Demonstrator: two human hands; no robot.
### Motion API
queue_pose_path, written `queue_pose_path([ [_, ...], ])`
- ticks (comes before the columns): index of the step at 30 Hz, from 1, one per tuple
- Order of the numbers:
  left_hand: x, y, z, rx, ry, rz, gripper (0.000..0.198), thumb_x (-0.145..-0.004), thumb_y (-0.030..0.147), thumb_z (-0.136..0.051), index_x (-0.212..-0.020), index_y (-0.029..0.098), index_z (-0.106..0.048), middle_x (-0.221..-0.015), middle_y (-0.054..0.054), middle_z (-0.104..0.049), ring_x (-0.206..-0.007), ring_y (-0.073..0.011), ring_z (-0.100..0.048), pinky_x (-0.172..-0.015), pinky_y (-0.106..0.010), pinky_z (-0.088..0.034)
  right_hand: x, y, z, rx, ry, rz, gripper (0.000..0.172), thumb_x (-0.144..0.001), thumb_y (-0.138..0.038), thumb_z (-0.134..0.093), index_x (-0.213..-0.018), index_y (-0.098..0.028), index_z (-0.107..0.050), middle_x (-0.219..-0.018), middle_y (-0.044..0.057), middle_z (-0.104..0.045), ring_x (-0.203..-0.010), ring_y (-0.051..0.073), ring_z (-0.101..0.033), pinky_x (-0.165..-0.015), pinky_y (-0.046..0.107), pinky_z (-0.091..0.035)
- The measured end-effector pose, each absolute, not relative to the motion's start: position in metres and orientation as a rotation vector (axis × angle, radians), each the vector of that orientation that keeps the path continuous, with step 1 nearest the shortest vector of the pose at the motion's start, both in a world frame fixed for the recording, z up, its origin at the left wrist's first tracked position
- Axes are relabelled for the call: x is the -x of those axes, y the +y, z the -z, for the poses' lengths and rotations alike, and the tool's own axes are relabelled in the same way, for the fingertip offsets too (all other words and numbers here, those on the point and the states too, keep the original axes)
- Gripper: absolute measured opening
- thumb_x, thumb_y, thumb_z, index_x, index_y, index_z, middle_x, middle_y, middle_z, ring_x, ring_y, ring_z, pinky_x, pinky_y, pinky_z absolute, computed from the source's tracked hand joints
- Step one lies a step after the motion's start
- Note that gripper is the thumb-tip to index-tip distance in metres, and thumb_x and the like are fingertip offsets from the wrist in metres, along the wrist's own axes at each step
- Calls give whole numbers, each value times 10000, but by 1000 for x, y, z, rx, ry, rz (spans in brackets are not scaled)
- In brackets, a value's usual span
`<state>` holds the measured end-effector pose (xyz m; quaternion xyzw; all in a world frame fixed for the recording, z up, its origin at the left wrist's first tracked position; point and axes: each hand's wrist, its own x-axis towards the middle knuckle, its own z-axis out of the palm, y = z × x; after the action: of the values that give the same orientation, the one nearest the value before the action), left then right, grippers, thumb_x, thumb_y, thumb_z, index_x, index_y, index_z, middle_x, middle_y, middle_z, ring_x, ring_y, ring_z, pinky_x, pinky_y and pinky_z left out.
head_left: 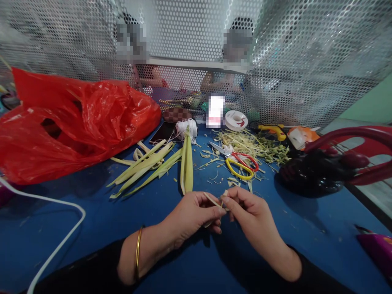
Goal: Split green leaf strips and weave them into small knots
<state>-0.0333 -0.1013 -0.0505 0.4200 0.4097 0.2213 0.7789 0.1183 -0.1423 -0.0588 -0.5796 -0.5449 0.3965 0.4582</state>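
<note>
Both my hands meet low in the middle of the view, above the blue table (101, 224). My left hand (196, 210) is closed, thumb against fingers, on a thin pale leaf strip (212, 200). My right hand (249, 210) pinches the strip's other end, its fingertips almost touching the left ones. Just beyond my left hand stretches a long yellow-green folded leaf (187, 167). More pale leaf strips (147, 165) lie to its left. Scissors (240, 161) with red and yellow handles rest beyond my right hand, among trimmings. Part of the strip is hidden by my fingers.
A red plastic bag (92, 118) bulks at the left, with a white cable (70, 222) nearer. At the back are a spool of white thread (187, 128), a ribbon roll (236, 120), a lit phone (215, 112) and a yellow-handled tool (275, 131). A black object (309, 175) stands right.
</note>
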Motion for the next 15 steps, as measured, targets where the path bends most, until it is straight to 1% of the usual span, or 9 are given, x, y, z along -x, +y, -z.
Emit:
queue_pose_path([
  [3,33,-101,50,-925,869,-454,209,-637,259,-783,-694,142,-619,-524,33,-593,-485,-95,-573,-555,-235,-495,-117,-145,60,1457,-1358,-896,181,-846,-314,-566,-710,-200,-601,-538,-48,-499,-462,97,-440,-452,215,-371],
  [5,33,-101,51,-934,871,-453,179,-644,236,-772,-675,138,-625,-523,25,-599,-493,-104,-585,-568,-245,-499,-117,-144,60,1470,-1340,-904,196,-850,-326,-558,-700,-203,-589,-502,-58,-474,-425,95,-429,-423,214,-358],
  [7,33,-101,51,-927,863,-476,145,-648,204,-759,-708,130,-650,-578,7,-636,-527,-109,-609,-599,-252,-508,-117,-142,58,1471,-1309,-914,199,-848,-337,-557,-700,-207,-578,-466,-71,-451,-387,92,-423,-398,210,-351],
  [10,33,-100,52,-901,851,-491,144,-671,173,-729,-796,125,-678,-671,-14,-680,-564,-108,-636,-642,-254,-510,-118,-140,56,1469,-1267,-891,179,-841,-335,-567,-714,-209,-577,-448,-83,-445,-357,84,-426,-386,203,-357],
  [15,35,-99,50,-920,840,-464,130,-686,165,-711,-800,107,-690,-652,-21,-673,-550,-114,-638,-640,-263,-512,-118,-140,58,1467,-1272,-882,178,-846,-345,-567,-736,-207,-589,-438,-87,-441,-344,81,-426,-372,199,-349],
])
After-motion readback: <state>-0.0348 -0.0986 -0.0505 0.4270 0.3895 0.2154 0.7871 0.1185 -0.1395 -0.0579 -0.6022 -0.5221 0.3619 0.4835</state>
